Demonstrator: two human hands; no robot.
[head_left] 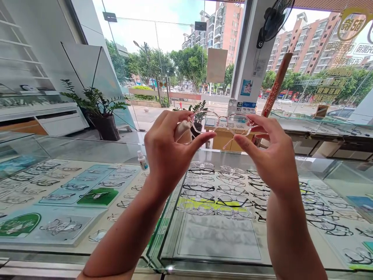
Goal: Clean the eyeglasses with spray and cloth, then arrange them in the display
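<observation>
A pair of glasses [221, 123] with a thin pinkish frame and clear lenses is held up in front of me, above a glass display counter [215, 249]. My left hand [169, 149] pinches the left lens rim between thumb and fingers. A pale cloth or tissue [181, 130] shows inside that hand. My right hand [269, 153] pinches the right lens rim the same way. Both hands are raised at about the same height, the frame level between them.
Under the counter glass lie several rows of spectacle frames [221, 190] on trays. A small white bottle [142, 160] stands on the counter at left. Potted plants [100, 112], a wall fan [272, 21] and a large street window lie beyond.
</observation>
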